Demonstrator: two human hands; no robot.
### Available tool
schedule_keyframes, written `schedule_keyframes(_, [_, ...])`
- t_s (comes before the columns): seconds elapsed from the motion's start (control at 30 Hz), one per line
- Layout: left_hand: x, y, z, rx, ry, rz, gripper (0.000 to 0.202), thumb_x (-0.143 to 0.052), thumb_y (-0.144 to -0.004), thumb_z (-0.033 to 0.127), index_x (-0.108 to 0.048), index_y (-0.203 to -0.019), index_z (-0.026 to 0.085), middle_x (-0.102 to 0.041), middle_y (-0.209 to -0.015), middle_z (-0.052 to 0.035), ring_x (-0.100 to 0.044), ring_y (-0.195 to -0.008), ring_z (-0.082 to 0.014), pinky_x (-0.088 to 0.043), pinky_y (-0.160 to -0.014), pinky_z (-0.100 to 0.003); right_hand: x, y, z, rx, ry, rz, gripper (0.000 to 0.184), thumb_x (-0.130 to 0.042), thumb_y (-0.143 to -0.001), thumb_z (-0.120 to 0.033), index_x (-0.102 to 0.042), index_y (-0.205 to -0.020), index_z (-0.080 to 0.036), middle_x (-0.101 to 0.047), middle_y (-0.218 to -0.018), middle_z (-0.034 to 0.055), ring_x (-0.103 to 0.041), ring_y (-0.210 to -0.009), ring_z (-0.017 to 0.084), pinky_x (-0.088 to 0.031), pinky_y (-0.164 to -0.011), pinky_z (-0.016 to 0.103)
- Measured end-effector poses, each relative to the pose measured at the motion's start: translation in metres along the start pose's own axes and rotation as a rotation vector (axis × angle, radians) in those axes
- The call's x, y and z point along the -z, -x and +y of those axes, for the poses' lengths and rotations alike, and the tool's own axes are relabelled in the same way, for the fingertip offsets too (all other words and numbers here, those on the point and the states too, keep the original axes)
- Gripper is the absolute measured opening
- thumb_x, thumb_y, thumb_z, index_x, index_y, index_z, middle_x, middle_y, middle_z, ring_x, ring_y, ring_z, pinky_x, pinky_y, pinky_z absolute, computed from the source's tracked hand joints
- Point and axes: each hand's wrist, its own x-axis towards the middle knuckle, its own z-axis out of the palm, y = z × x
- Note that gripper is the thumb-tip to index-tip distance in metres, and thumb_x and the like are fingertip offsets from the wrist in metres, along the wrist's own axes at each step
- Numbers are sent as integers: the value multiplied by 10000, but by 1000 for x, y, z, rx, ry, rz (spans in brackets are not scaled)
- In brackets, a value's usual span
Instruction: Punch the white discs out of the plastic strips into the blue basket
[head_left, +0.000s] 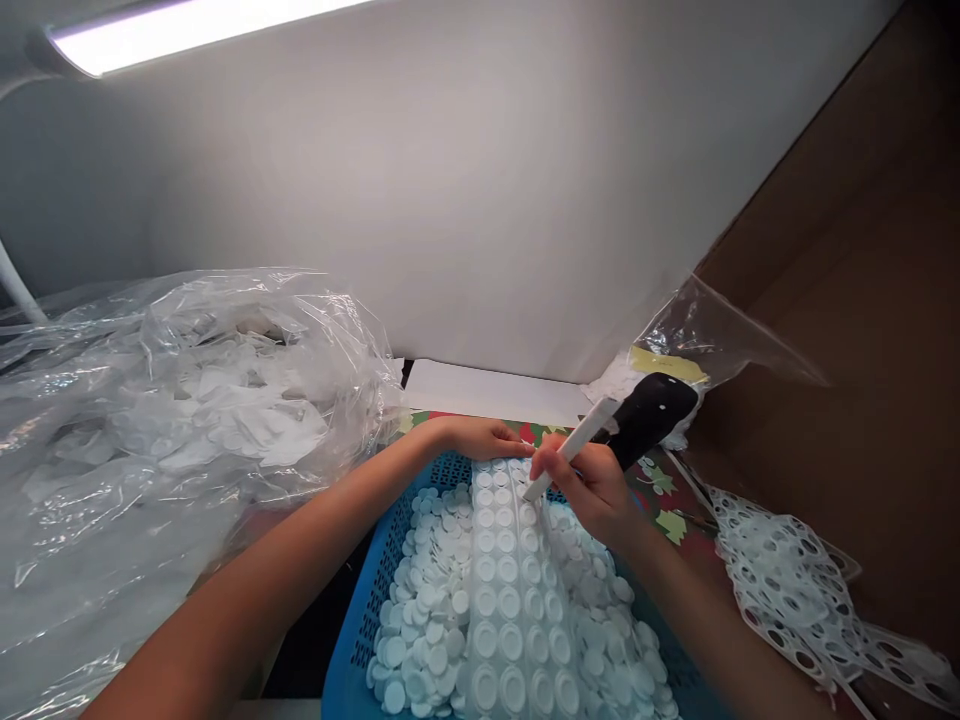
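Note:
A long white strip (496,570) with rows of round raised discs lies lengthwise over a blue plastic basket (360,615). Loose white discs (431,610) fill the basket on both sides of it. My left hand (484,438) grips the strip's far end, with fingers bent and the index finger pointing right; the thumb is hidden. In my right hand (592,485) is a flat white stick (581,440), held like a pen. Its lower tip touches the strip near the far end, in the right-hand rows.
Clear plastic bags (225,390) with white pieces fill the left. Behind my right hand lies a black-handled object (660,405), near another clear bag (697,330). White perforated sheets (795,570) are heaped at right, beside a brown panel (862,300). A lamp (187,25) hangs above.

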Motion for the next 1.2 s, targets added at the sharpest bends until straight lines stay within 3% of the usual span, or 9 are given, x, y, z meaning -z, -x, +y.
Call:
schedule_keyframes(0.23, [1,0,0,17,49,-27,493,-313,-772,571,-591,-972,216,-608,-938,-3,-502,-811,-143,-381,-725,-248,1,2,1,-81,-121,138,331,-339,-884,-336,-525,-671,-163,-367,-589,-17,-334,-500,86,-275,-468,228])
schedule_keyframes(0.57, [0,-1,-1,-14,65,-47,441,-342,-774,535,-596,-936,212,-609,-932,1,-506,-815,-137,-384,-734,-239,1,-1,1,-25,22,-9,303,-357,-880,-307,-519,-675,-153,-366,-557,-30,-367,-514,87,-311,-519,225])
schedule_keyframes(0.67, [-1,-2,-3,-18,53,-46,426,-326,-791,499,-601,-882,186,-606,-846,1,-500,-750,-127,-386,-690,-236,-1,-2,2,-8,108,-104,304,-346,-883,-319,-494,-675,-154,-395,-574,-23,-380,-532,89,-311,-526,223])
schedule_keyframes(0.8, [-2,-5,-6,-37,43,-31,414,-355,-783,491,-596,-851,161,-598,-795,-2,-485,-712,-123,-378,-666,-232,-5,-5,2,5,322,-350,334,-366,-875,-343,-404,-594,-167,-383,-542,-39,-331,-501,78,-267,-506,220])
schedule_keyframes(0.9, [-2,-5,-5,-23,57,-30,458,-330,-783,531,-598,-848,165,-604,-790,-4,-487,-722,-130,-376,-680,-237,-5,-6,2,-1,386,-424,358,-373,-871,-344,-375,-561,-164,-367,-513,-46,-295,-472,71,-239,-487,221])
schedule_keyframes(1.0, [-1,-3,-4,-21,53,-44,461,-334,-778,542,-599,-880,179,-608,-845,-9,-489,-753,-133,-374,-699,-238,-2,-4,1,-27,244,-318,344,-370,-871,-342,-421,-582,-162,-353,-520,-40,-321,-488,77,-270,-497,220])
schedule_keyframes(1.2, [-1,-2,-2,-3,30,-45,574,-267,-760,619,-594,-946,186,-592,-872,-12,-480,-742,-133,-375,-674,-240,3,-4,2,-162,-245,185,358,-318,-888,-371,-490,-653,-162,-364,-598,-19,-291,-463,69,-244,-419,213])
